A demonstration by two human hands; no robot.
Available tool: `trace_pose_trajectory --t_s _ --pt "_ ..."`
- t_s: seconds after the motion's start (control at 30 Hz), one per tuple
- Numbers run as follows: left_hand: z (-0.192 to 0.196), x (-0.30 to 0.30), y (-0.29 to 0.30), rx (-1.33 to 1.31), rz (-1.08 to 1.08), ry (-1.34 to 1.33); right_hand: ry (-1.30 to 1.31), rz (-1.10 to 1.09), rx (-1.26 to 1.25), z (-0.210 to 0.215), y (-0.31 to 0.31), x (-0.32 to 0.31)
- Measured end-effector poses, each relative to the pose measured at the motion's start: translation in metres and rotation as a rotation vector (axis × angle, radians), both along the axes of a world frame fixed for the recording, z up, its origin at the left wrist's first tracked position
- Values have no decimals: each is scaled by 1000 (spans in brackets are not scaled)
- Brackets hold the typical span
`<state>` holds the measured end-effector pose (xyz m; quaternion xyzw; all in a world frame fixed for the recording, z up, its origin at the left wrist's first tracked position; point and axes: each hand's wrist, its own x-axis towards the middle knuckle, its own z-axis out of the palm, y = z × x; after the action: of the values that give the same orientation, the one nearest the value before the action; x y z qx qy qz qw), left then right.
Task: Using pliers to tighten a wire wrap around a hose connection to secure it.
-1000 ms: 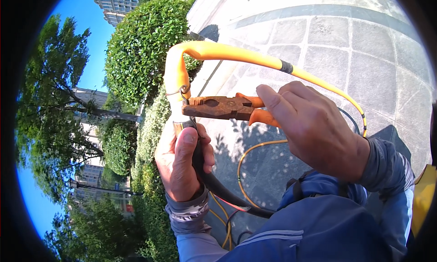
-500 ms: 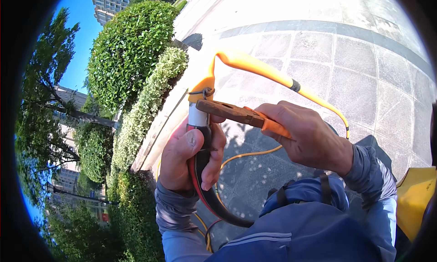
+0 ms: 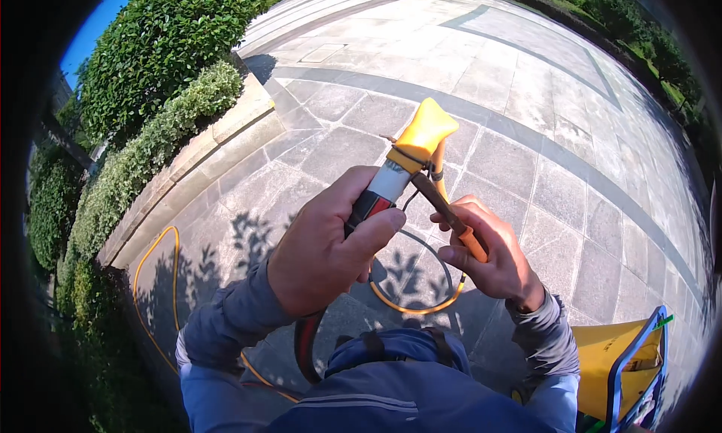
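My left hand (image 3: 320, 241) is closed around a black-and-red tube (image 3: 369, 206) that ends in a short white pipe (image 3: 389, 180). A flat yellow hose (image 3: 426, 132) is pulled over the pipe's end, its far part folded over. Dark wire (image 3: 410, 161) wraps round the hose near its edge, with a loose end sticking out on the left. My right hand (image 3: 492, 256) grips rusty pliers (image 3: 434, 197) by their orange handles. The plier jaws reach the wire on the right side of the hose; whether they pinch it is hard to make out.
A thin orange hose (image 3: 176, 256) snakes over the paving (image 3: 496, 170) and loops below my hands. At left runs a low stone planter wall (image 3: 203, 158) with bushes (image 3: 165, 49). At lower right stands a yellow bag on a blue frame (image 3: 618, 365).
The view has swung, showing more paving. The tube and hose now tilt to the right, the hose end folded over. My pliers have turned from pointing left to pointing up-left, against the wire's right side.
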<state>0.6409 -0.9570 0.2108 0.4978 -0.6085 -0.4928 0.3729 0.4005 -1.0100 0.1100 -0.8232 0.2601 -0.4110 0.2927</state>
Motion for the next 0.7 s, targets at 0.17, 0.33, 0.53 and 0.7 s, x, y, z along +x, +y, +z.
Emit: trace_pose_trajectory --t_s 0.17,0.33,0.53,0.7 --pt "-8 11 -7 -186 -66 -93 49 -93 150 1 13 -1" --pt "-17 16 -14 -324 -115 -129 64 -182 31 -11 16 5" --pt "-23 34 -18 -230 -106 -110 196 -345 -319 6 13 12" --pt "-18 49 -14 -146 -203 16 185 -386 -387 5 22 25"
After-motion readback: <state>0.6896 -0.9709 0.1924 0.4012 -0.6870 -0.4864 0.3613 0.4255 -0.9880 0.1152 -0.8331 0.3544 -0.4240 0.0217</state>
